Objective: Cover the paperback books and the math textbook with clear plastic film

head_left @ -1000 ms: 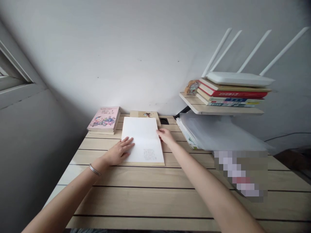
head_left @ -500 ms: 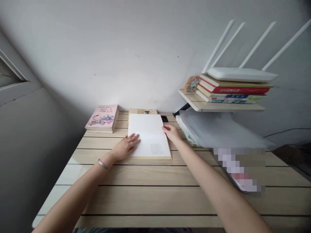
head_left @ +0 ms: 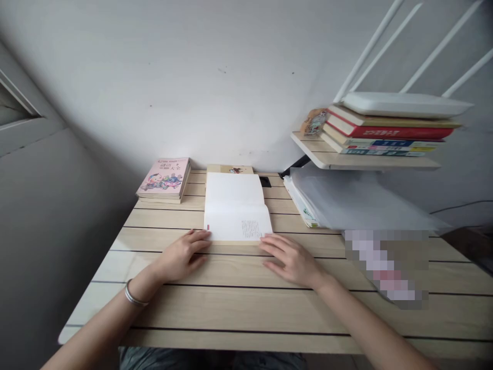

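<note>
An open book [head_left: 235,205] lies on the slatted wooden table, its upper page blank and its lower page bearing a small block of text at the right. My left hand [head_left: 184,256], with a silver bangle on the wrist, rests at the book's lower left corner, fingers apart and fingertips at the page edge. At the lower right corner lies my right hand [head_left: 290,258], its fingers spread and the tips touching the page. Neither hand grips anything. Behind the open book, a tan cover with a small picture [head_left: 233,169] shows in part.
Pink-covered books [head_left: 165,180] are stacked at the back left. On the right, a raised shelf [head_left: 321,156] carries several books [head_left: 389,131] and a white router [head_left: 404,104]. Papers in clear sleeves [head_left: 346,198] lie beneath it. A blurred-out item [head_left: 379,267] lies nearer me.
Both hands have moved toward me to the book's lower corners. My right hand has left the book's right edge, and my left hand has slid off the page. The view has shifted slightly.
</note>
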Tool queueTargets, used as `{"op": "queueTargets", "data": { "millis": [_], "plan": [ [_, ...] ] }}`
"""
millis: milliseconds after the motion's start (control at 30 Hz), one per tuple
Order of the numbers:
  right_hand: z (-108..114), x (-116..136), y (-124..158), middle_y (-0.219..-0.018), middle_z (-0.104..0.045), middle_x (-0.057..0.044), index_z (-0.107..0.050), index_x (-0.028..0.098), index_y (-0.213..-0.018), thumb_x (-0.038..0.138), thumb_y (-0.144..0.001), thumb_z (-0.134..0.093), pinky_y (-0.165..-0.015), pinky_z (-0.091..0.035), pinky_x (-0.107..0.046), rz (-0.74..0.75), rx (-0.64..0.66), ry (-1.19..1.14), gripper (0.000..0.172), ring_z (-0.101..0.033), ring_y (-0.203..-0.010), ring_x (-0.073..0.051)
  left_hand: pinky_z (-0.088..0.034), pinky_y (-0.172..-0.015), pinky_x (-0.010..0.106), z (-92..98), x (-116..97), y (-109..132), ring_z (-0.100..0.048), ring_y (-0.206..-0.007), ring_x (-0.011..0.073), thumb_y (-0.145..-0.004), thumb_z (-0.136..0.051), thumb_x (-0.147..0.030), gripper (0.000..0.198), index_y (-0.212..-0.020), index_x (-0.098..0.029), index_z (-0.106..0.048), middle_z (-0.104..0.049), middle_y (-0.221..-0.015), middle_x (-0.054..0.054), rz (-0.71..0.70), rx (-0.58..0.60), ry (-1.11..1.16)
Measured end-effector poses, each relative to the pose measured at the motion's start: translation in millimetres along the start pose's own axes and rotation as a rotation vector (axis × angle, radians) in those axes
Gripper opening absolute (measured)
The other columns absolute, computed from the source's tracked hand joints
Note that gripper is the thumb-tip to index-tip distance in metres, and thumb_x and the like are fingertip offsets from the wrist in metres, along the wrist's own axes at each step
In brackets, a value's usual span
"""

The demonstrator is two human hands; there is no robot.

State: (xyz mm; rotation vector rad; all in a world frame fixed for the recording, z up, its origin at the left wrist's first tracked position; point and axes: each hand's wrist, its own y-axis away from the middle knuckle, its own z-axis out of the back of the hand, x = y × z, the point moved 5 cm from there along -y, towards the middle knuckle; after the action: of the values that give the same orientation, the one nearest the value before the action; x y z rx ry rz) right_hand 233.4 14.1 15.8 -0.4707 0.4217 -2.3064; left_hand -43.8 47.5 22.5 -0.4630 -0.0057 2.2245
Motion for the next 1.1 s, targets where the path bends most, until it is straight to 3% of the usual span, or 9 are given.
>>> {"op": "queueTargets", "data": {
  "millis": [167, 400, 533, 667, 867, 1100],
  "plan": [
    [-4, 5, -3, -0.106, -0.069, -0.008, -0.066, 0.022, -0.109, 0.015, -0.085, -0.051, -0.093, -0.052, -0.045, 0.031, -0.025, 0.041, 0.029, -0.062, -0.103, -0.023, -0.031, -0.11, 0.048, -6.8, -1, 2, -0.045, -0.127, 0.0263, -0.083, -0.058, -0.031, 0.037, -0.118, -0.02, -0.057, -0.048, -0.139, 0.011, 0.071, -0.04, -0.005],
    [-9, -3, 1, -0.094, -0.07, -0.006, -0.069, 0.024, -0.096, 0.016, -0.086, -0.053, -0.085, -0.054, -0.042, -0.086, -0.1, -0.08, 0.021, -0.064, -0.093, -0.022, -0.037, -0.106, 0.048, -9.8, -3, -3, -0.052, -0.121, 0.0249, -0.085, -0.055, -0.027, 0.023, -0.107, -0.021, -0.061, -0.056, -0.131, 0.01, 0.095, -0.091, -0.065],
    [-12, -10, 0, -0.088, -0.07, -0.005, -0.069, 0.025, -0.087, 0.018, -0.086, -0.055, -0.077, -0.054, -0.04, -0.154, -0.15, -0.176, 0.016, -0.064, -0.085, -0.02, -0.046, -0.096, 0.041, -4.4, -13, -6, -0.062, -0.103, 0.0208, -0.088, -0.046, -0.018, 0.018, -0.085, -0.02, -0.063, -0.068, -0.106, 0.007, 0.092, -0.157, -0.085],
    [-12, -15, -4, -0.081, -0.069, -0.004, -0.069, 0.024, -0.08, 0.021, -0.086, -0.056, -0.073, -0.053, -0.038, -0.21, -0.177, -0.219, 0.014, -0.063, -0.078, -0.019, -0.049, -0.085, 0.039, -5.8, -12, -9, -0.063, -0.081, 0.0189, -0.086, -0.048, -0.017, 0.016, -0.083, -0.02, -0.063, -0.067, -0.085, 0.005, 0.192, -0.196, -0.061],
    [-12, -19, -6, -0.077, -0.068, -0.005, -0.068, 0.023, -0.072, 0.027, -0.086, -0.056, -0.067, -0.051, -0.034, -0.309, -0.187, -0.284, 0.018, -0.062, -0.073, -0.019, -0.048, -0.076, 0.033, -12.2, 3, -10, -0.059, -0.081, 0.0186, -0.083, -0.055, -0.022, 0.014, -0.072, -0.02, -0.063, -0.062, -0.084, 0.005, 0.319, -0.303, 0.102],
    [-11, -21, -14, -0.071, -0.064, -0.004, -0.063, 0.022, -0.063, 0.032, -0.085, -0.056, -0.063, -0.049, -0.032, -0.422, -0.147, -0.276, 0.025, -0.06, -0.068, -0.018, -0.041, -0.083, 0.04, -10.0, -1, -10, -0.058, -0.087, 0.0202, -0.082, -0.055, -0.023, 0.012, -0.071, -0.02, -0.061, -0.061, -0.085, 0.003, 0.458, -0.271, 0.081]
  ]
}}
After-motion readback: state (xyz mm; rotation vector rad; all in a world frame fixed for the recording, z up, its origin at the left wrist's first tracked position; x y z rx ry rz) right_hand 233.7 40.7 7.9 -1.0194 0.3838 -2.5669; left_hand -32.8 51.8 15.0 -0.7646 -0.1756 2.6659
